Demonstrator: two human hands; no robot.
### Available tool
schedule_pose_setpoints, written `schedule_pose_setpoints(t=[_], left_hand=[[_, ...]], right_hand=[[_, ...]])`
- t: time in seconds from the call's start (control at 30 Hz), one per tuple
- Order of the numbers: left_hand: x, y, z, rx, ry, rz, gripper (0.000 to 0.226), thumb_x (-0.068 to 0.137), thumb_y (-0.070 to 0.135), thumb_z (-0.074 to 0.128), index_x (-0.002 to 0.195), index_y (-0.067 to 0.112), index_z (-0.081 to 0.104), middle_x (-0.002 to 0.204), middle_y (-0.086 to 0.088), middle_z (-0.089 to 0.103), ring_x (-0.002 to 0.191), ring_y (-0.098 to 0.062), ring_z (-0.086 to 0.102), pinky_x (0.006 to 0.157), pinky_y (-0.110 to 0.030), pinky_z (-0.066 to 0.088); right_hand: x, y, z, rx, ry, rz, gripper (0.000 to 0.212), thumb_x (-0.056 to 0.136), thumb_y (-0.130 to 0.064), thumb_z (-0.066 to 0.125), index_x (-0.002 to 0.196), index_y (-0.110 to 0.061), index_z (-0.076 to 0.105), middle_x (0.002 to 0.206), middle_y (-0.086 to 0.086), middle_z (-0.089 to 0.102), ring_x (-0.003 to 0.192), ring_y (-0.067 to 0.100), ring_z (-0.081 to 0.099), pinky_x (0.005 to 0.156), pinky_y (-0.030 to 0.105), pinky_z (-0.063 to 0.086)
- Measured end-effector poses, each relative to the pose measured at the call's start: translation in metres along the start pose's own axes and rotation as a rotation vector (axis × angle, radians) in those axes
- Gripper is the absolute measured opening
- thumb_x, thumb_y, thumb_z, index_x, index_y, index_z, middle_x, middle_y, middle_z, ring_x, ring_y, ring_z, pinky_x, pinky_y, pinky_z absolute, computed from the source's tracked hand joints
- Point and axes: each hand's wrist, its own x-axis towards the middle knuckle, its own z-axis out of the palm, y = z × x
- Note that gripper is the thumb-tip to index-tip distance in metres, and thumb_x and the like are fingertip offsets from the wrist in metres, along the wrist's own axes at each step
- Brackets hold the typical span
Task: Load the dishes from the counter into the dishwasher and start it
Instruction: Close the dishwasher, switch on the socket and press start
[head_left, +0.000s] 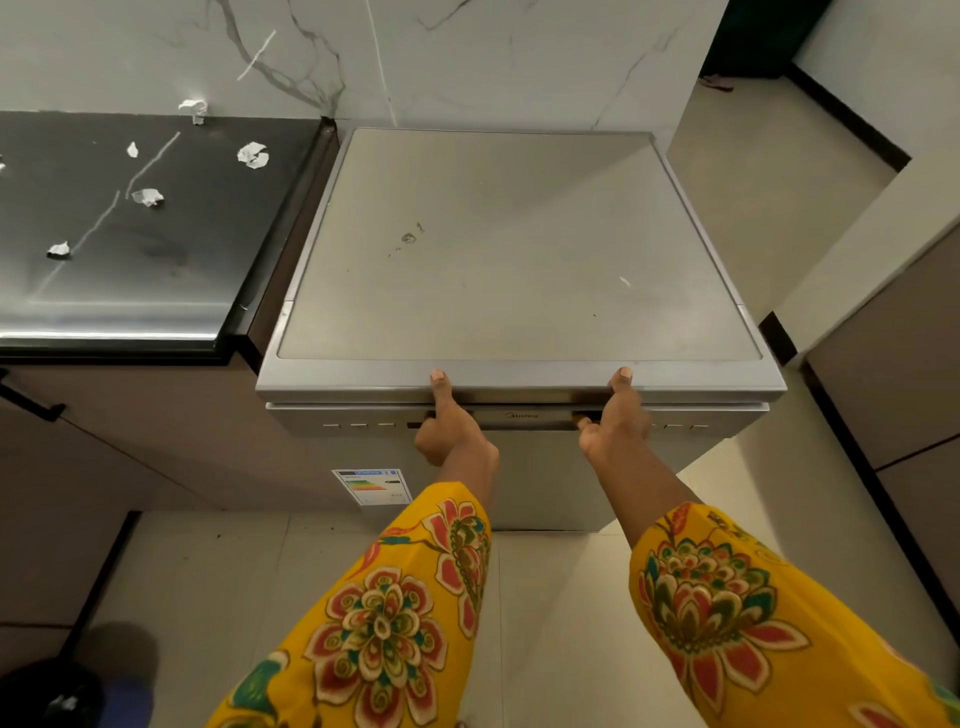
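Two hands on the dishwasher (519, 249), and it sits dead centre of the head view, silver top facing up, door shut. The left hand (447, 426) hooks into the recessed door handle (524, 418) at about 7 o'clock from the middle of the lid, fingers curled out of sight under the front lip, thumb pressed up onto the front edge of the top. The right hand (610, 421) mirrors it at about 5 o'clock, fingers tucked into the same recess, thumb on the edge. Both grip that handle; how far the hidden fingers wrap cannot be told. Yellow flowered sleeves (395, 618) run down toward 6 o'clock.

The dishwasher's inside is hidden, so what it holds cannot be seen. A row of small buttons (358, 425) lines the control strip either side of the handle, and an energy label (371, 486) is stuck on the door front below the left hand.

Over at 9 to 10 o'clock lies the dark table (104, 291), just beside the machine, carrying scattered crumpled paper scraps (253, 155). Pale floor tiles (208, 571) spread beneath, and a marbled wall (467, 62) rises at 12 o'clock.
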Motion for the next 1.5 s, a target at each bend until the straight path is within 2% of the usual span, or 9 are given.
schedule_pose_setpoints(t=[0.37,0.5,0.6,0.67,0.8,0.87,0.97,1.07,1.5], left_hand=[[0.0,0.009,-0.003,-0.011,-0.087,-0.053,0.041,0.082,0.04,0.07,0.069,0.01,0.045,0.065,0.002,0.043,0.053,-0.011,0.034,0.05,-0.023,0.031],[-0.004,0.021,-0.008,-0.012,-0.186,-0.091,0.049,0.086,0.033,0.067,0.117,0.0,0.048,0.078,0.001,0.043,0.06,-0.011,0.036,0.052,-0.022,0.035],[0.003,0.039,-0.013,0.078,-0.308,-0.171,0.063,0.089,0.028,0.064,0.139,0.004,0.034,0.124,-0.012,0.047,0.104,-0.028,0.053,0.088,-0.031,0.049],[0.014,0.05,-0.02,0.23,-0.388,-0.173,0.057,0.089,0.024,0.065,0.135,0.005,0.039,0.13,-0.014,0.043,0.119,-0.03,0.047,0.1,-0.036,0.045],[0.031,0.057,-0.035,0.593,-0.404,0.078,0.015,0.094,0.011,0.052,0.08,0.008,0.05,0.074,-0.006,0.052,0.058,-0.015,0.05,0.048,-0.022,0.045],[0.034,0.059,-0.04,0.801,-0.395,0.309,0.026,0.095,0.012,0.049,0.069,0.011,0.052,0.067,-0.007,0.059,0.057,-0.02,0.057,0.053,-0.025,0.048],[0.028,0.07,-0.046,1.026,-0.347,0.682,0.027,0.094,0.023,0.051,0.081,0.005,0.065,0.085,-0.013,0.069,0.083,-0.03,0.065,0.074,-0.035,0.055],[0.014,0.09,-0.054,1.183,-0.344,0.959,0.035,0.099,0.032,0.04,0.081,0.008,0.057,0.086,-0.01,0.063,0.08,-0.028,0.057,0.067,-0.031,0.043],[-0.001,0.166,-0.039,1.218,-0.305,1.54,0.035,0.101,0.022,0.035,0.125,0.006,0.054,0.129,-0.01,0.054,0.118,-0.028,0.05,0.099,-0.038,0.041]], right_hand=[[0.006,0.001,-0.001,0.004,-0.015,0.007,0.06,0.091,-0.03,0.059,0.139,-0.005,0.033,0.139,0.011,0.039,0.132,0.031,0.036,0.112,0.05,0.029],[0.007,-0.001,0.002,-0.036,-0.028,0.018,0.064,0.092,-0.035,0.058,0.143,-0.008,0.029,0.143,0.01,0.036,0.133,0.03,0.035,0.112,0.048,0.03],[0.007,-0.008,0.005,-0.156,-0.036,0.065,0.064,0.093,-0.043,0.052,0.144,-0.012,0.028,0.145,0.008,0.036,0.131,0.03,0.039,0.109,0.047,0.035],[0.002,-0.013,0.004,-0.321,-0.028,0.065,0.06,0.095,-0.046,0.048,0.143,-0.014,0.031,0.141,0.009,0.039,0.126,0.032,0.043,0.104,0.049,0.04],[-0.006,-0.011,-0.001,-0.566,-0.038,0.008,0.044,0.097,-0.03,0.048,0.135,-0.01,0.041,0.125,0.011,0.049,0.112,0.028,0.052,0.09,0.042,0.048],[-0.011,-0.005,-0.001,-0.772,-0.063,-0.068,0.038,0.094,-0.021,0.049,0.128,-0.005,0.048,0.123,0.015,0.055,0.105,0.032,0.057,0.077,0.041,0.049],[-0.027,0.005,0.007,-1.184,-0.077,-0.349,0.034,0.092,-0.017,0.049,0.118,0.004,0.055,0.114,0.02,0.059,0.11,0.038,0.057,0.085,0.041,0.052],[-0.047,0.011,0.023,-1.404,-0.173,-0.547,0.031,0.095,-0.02,0.043,0.103,0.005,0.06,0.105,0.02,0.062,0.108,0.038,0.057,0.078,0.034,0.044],[-0.1,0.013,0.097,-1.495,-0.378,-1.137,0.042,0.099,-0.032,0.037,0.127,-0.002,0.049,0.129,0.016,0.051,0.117,0.032,0.049,0.093,0.042,0.043]])
